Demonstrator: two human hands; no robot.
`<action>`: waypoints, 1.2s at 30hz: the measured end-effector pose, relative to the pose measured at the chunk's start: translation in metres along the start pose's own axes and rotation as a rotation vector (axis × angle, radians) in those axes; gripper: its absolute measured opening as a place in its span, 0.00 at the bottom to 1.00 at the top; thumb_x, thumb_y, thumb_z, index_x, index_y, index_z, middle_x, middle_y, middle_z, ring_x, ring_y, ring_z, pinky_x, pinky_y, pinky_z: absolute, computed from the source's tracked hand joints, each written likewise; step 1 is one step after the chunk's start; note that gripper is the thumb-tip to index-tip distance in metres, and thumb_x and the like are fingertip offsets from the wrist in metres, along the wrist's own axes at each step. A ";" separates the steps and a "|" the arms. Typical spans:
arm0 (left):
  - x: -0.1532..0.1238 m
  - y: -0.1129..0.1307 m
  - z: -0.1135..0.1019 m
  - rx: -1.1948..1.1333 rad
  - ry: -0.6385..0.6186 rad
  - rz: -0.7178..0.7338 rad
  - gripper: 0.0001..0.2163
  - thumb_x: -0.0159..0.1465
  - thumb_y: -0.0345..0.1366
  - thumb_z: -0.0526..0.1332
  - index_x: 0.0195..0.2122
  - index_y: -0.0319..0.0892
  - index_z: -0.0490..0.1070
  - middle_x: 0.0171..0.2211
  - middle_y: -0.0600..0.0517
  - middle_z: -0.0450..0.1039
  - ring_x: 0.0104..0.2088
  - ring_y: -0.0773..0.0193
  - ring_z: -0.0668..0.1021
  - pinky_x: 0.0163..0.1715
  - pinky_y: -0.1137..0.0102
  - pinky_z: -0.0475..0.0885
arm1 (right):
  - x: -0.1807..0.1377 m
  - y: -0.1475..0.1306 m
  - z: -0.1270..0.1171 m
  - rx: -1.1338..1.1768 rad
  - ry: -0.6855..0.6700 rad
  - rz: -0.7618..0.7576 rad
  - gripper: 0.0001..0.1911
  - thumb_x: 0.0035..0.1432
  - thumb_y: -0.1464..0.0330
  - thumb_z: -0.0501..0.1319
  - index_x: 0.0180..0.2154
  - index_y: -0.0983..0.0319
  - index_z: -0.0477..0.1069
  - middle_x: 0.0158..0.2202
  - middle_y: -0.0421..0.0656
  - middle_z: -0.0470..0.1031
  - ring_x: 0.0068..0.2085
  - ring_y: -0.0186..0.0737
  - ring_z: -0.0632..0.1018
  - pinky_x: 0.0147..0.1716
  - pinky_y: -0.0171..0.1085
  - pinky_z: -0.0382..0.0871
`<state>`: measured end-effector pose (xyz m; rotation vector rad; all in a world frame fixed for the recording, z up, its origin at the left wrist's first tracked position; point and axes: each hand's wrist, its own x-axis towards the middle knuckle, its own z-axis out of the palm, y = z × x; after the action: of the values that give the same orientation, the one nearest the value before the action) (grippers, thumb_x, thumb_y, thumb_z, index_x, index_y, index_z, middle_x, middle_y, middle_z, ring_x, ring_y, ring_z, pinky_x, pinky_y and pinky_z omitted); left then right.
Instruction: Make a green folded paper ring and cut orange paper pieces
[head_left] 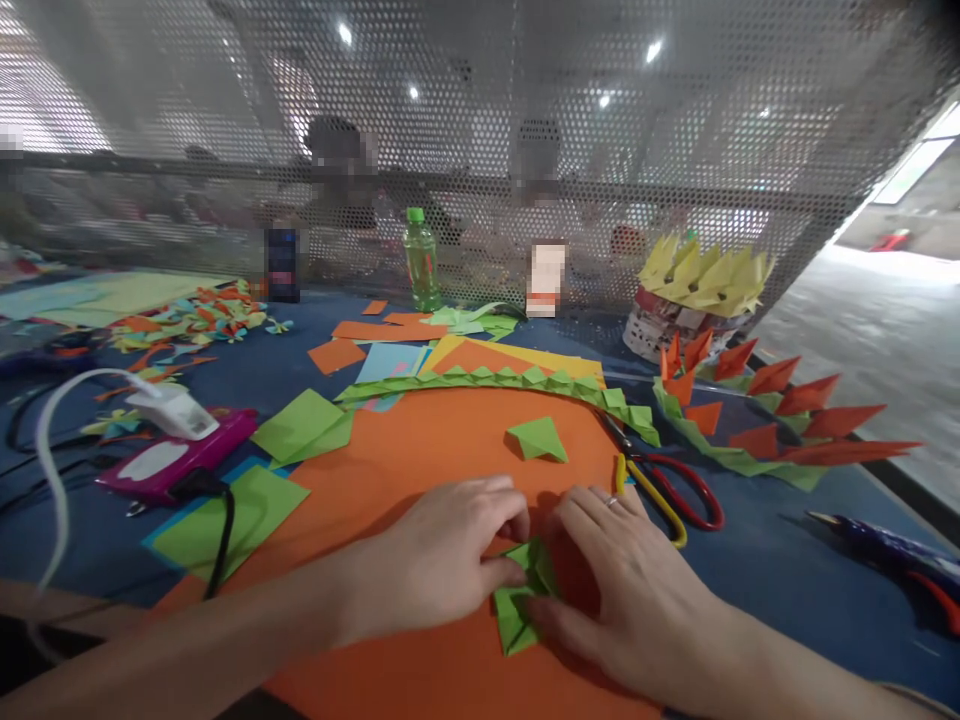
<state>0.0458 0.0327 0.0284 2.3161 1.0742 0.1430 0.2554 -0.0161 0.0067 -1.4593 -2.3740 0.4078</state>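
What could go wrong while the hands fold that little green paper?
The left hand and right hand press the green paper on a smooth orange sheet; it might slip, leaving a crooked crease. The scissors lie close beside the right hand, so a sideways move could bump them. The loose folded green triangle just beyond the hands could get knocked away.
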 end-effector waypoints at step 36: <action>-0.005 -0.009 0.008 -0.143 0.055 0.076 0.04 0.65 0.30 0.63 0.39 0.45 0.71 0.39 0.55 0.70 0.41 0.63 0.75 0.42 0.68 0.67 | 0.003 0.017 0.010 0.396 -0.043 0.153 0.12 0.57 0.72 0.67 0.38 0.56 0.65 0.34 0.34 0.73 0.37 0.38 0.72 0.40 0.40 0.62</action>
<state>0.0388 0.0297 0.0180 2.2356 0.9705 0.3047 0.2634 -0.0070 -0.0085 -1.4523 -2.0615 0.8979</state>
